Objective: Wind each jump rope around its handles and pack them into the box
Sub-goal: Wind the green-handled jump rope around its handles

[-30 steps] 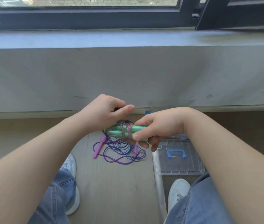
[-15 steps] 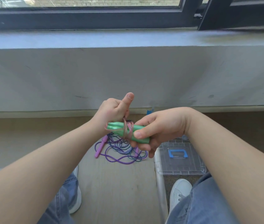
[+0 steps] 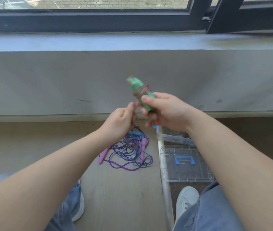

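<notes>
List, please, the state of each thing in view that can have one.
Green-handled rope: cord wound round both handles, held up off the floor.
Right hand: grips that rope's handles.
Left hand: fingers curled beside the handles; grip too blurred to tell.
Loose ropes: unwound, tangled on the floor.
Box: open.
Lid: off, flat on the floor.

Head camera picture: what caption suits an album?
Right hand grips rope-wound green handles, left hand close beside; loose ropes lie on floor.
</notes>
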A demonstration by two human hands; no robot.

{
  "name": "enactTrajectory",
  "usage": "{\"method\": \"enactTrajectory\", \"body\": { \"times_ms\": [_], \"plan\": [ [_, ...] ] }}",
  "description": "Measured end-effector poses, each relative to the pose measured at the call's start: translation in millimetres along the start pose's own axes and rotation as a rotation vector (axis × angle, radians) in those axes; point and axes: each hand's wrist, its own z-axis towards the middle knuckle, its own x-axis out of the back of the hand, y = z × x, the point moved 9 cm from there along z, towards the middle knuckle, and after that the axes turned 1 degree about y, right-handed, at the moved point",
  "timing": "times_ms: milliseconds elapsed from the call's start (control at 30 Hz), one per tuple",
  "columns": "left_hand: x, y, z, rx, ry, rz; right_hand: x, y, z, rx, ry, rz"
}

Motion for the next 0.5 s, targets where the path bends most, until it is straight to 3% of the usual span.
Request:
{"method": "enactTrajectory", "body": {
  "times_ms": [33,100,167,267,367,433,500],
  "plan": [
    [-4,2,-3,-0.051,-0.041,0.137,17,-5,1,0.020,0.135,-0.115],
    [-10,10,-8,-0.147,-0.105,0.393,38,-12,-3,0.010,0.294,-0.600],
    [-7,25,-11,-0.286,-0.081,0.621,38,-3,-5,-0.100,0.244,-1.017],
    [9,47,-12,-0.467,0.010,0.867,20,17,-8,-0.213,0.062,-1.178],
    [23,56,-6,-0.496,0.051,0.811,-7,35,-18,-0.288,-0.202,-1.121],
    [24,55,-1,-0.470,0.024,0.740,-31,48,-33,-0.372,-0.438,-0.836],
    [22,39,6,-0.333,-0.074,0.681,-48,43,-43,-0.334,-0.572,-0.589]
  ]
}}
